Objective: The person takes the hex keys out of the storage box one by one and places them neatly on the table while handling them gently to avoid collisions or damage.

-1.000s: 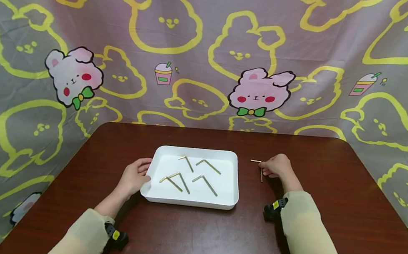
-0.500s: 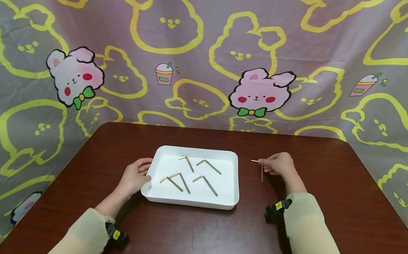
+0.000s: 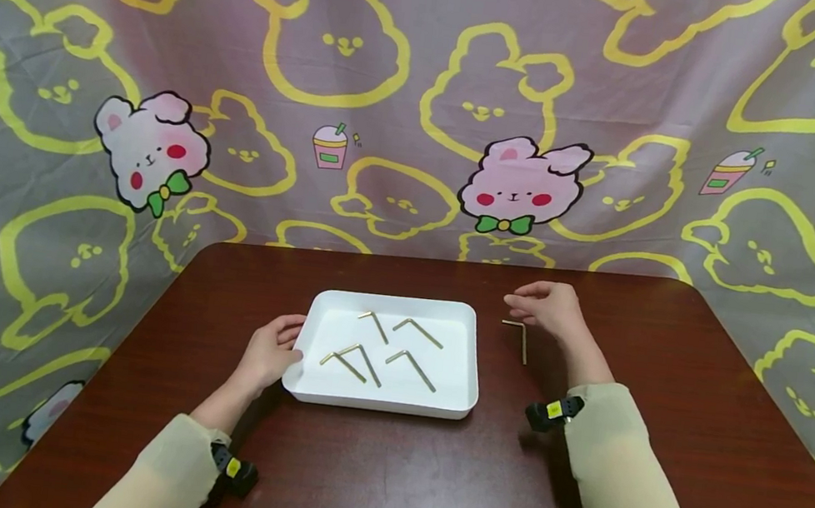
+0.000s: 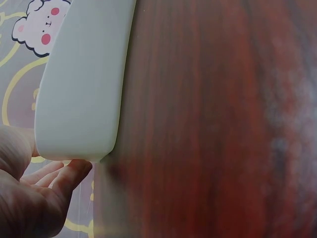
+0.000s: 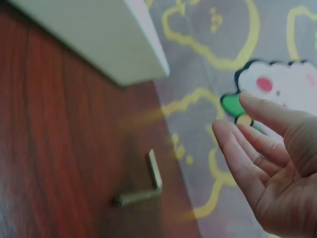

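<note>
Several brass-coloured L-shaped hex keys (image 3: 411, 368) lie spread in a shallow white tray (image 3: 455, 381), two of them crossing at the front left. At the tray's left end my left hand (image 3: 264, 357) holds its edge, thumb over the rim and fingers against the outer wall (image 4: 81, 94). To the right of the tray, one more hex key (image 3: 524, 345) lies on the table, its short arm pointing left. Just above that key hovers my right hand (image 3: 551, 308), fingers extended, thumb apart from them and nothing between; the right wrist view has the loose key (image 5: 155, 171) below the fingers.
The dark brown wooden table (image 3: 383, 469) has rounded far corners. Behind it and along both sides hangs a cartoon-printed cloth (image 3: 397, 77). Black wrist cameras (image 3: 554, 413) sit on both wrists.
My right hand has let go of the loose hex key and risen away from it, leaving it on the table. The left hand and tray stay in place.
</note>
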### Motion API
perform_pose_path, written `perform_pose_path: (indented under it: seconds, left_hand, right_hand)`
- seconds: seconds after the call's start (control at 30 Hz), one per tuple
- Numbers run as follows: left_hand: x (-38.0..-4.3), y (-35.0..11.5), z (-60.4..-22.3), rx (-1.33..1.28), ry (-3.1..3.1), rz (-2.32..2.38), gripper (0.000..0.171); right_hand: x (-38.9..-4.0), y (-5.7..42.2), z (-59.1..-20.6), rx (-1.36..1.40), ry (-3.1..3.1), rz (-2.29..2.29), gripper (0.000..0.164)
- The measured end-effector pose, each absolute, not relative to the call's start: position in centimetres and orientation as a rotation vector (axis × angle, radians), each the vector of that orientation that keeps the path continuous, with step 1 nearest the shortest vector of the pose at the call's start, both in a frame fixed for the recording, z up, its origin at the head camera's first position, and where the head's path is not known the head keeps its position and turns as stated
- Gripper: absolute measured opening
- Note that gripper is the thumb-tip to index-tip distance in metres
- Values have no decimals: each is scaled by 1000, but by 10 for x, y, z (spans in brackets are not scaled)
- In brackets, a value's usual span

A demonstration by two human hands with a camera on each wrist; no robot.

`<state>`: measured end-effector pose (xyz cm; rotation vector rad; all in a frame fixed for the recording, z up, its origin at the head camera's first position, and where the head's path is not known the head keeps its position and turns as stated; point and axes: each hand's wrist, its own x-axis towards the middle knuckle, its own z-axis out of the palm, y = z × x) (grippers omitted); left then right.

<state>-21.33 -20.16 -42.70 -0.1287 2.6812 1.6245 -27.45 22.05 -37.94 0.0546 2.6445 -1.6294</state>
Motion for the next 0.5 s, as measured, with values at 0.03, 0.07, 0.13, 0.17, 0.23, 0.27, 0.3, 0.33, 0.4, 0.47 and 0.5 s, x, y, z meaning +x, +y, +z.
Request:
perform_pose_path:
  seconds: [0.03,0.07,0.13,0.17,0.23,0.27,0.3,0.33,0.4,0.47,0.5]
  left_hand:
    - [-213,-202,-427,-126,2682,1624,54]
    - [-214,-202,-428,-124,2683,1621,54]
    - [-214,-202,-428,-125,2683,1619,54]
    - [-214,-202,-428,-127,2681,1619,55]
    - [-214,-202,-428,-130,2680,1616,55]
    - [-214,-202,-428,-130,2679,1615,55]
    - [-214,-202,-427,-131,2678,1615,55]
    - [-214,-202,-427,-130,2677,1616,55]
    - [-213,-202,-427,-129,2676,1618,55]
    - [-214,-203,-427,-133,2677,1618,54]
    - [-213,-202,-427,-135,2679,1616,54]
  right_hand:
    - [-274,217,-377,39,2644,-1634,40]
    - [-273,214,-374,28,2641,-1639,40]
    - [-272,207,-370,16,2632,-1648,39]
    - [-271,203,-368,11,2628,-1651,38]
    - [-270,196,-366,-4,2615,-1654,38]
    - [-269,192,-364,-10,2612,-1653,38]
    - [-268,188,-363,-15,2608,-1652,38]
    - [-267,184,-362,-22,2607,-1648,38]
    - [-265,177,-361,-45,2608,-1634,38]
    - [-264,169,-359,-51,2618,-1606,37]
    - [-264,165,-359,-54,2622,-1590,37]
